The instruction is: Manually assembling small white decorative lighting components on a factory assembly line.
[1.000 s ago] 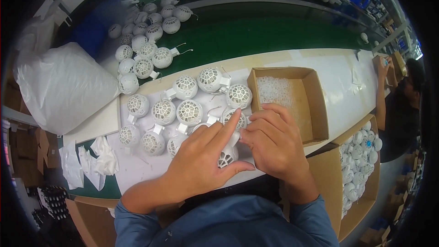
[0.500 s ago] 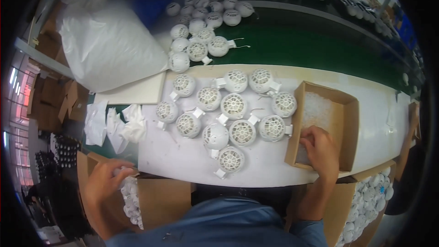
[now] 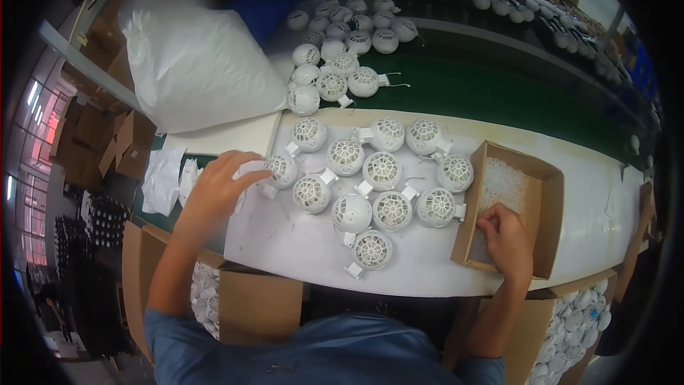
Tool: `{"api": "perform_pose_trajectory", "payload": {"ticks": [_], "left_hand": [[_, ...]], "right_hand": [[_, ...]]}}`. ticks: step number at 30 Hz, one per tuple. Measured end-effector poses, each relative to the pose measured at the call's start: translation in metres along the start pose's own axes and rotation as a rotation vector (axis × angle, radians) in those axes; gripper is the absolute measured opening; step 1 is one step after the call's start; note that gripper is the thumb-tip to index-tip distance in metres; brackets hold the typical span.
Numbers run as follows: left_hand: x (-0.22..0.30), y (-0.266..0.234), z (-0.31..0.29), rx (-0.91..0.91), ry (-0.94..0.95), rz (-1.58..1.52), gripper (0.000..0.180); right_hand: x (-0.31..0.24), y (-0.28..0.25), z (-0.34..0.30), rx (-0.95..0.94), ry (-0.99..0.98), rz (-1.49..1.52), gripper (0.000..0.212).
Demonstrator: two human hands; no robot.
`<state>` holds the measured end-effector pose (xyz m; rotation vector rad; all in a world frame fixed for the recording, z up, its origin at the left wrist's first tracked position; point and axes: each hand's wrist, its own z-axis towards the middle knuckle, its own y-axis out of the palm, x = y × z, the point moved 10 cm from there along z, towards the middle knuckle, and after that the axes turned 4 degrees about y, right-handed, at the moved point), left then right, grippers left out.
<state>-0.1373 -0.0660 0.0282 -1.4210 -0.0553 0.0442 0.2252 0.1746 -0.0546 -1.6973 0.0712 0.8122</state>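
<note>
My left hand is over the left side of the white worktop, its thumb and fingers apart. Its fingertips are beside the leftmost white slotted ball, which has a small square tab; whether they touch cannot be made out. Several similar balls, such as one with a latticed face, lie loosely grouped across the worktop. Inside a shallow cardboard tray on the right, my right hand has its fingers pinched together. Small translucent pieces cover part of the tray's bottom. Whatever sits between those fingertips is hidden.
A big white plastic bag stands at the back left, by crumpled white bags. More balls sit on the green surface behind. Open cartons holding white parts stand below the front edge, left and right.
My left hand has risen from the lower-left carton and moved forward to the leftmost ball, its fingers now spread. My right hand stays in the tray, fingers pinched. The view has shifted slightly.
</note>
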Motion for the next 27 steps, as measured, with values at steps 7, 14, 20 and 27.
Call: {"api": "perform_pose_trajectory", "payload": {"ticks": [7, 14, 20, 27], "left_hand": [[0.016, 0.044, 0.019, -0.048, 0.356, -0.059, 0.036], [-0.040, 0.032, -0.005, 0.009, -0.106, -0.491, 0.022], [-0.025, 0.044, 0.004, 0.194, -0.327, -1.668, 0.034], [0.098, 0.021, 0.092, -0.013, 0.023, -1.506, 0.042]], "right_hand": [[-0.002, -0.008, -0.002, 0.031, 0.045, 0.063, 0.010], [-0.006, -0.025, -0.002, 0.209, 0.000, 0.267, 0.012], [-0.018, -0.037, -0.004, 0.282, -0.207, 0.331, 0.013], [-0.011, -0.052, -0.027, 0.325, -0.170, 0.580, 0.016]]}}
